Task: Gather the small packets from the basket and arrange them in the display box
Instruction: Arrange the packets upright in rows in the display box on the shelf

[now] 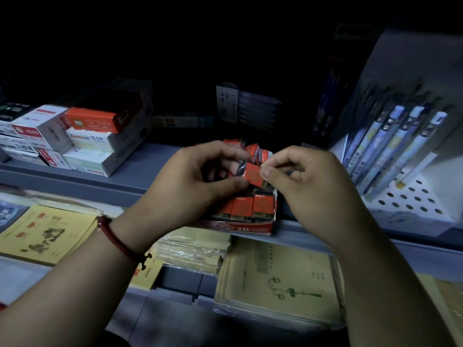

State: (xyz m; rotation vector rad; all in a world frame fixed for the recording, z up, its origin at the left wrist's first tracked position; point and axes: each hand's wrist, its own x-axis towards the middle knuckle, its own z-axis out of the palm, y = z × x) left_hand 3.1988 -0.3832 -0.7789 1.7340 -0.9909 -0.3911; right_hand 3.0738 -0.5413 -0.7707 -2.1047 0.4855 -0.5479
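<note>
Left of centre, the left hand (200,176) curls round a red packet (253,175), held above the red display box (250,228) at mid-frame, where more packets (241,209) stand in rows. The right hand (313,181) pinches the held packet's other end.

Red packet (253,177), red display box (246,227)

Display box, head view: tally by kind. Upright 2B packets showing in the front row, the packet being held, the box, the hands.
Upright 2B packets, front row, visible: 3
Red packet, pinched by both hands: 1
Display box: 1
Hands, left hand and right hand: 2
Total: 7
</note>
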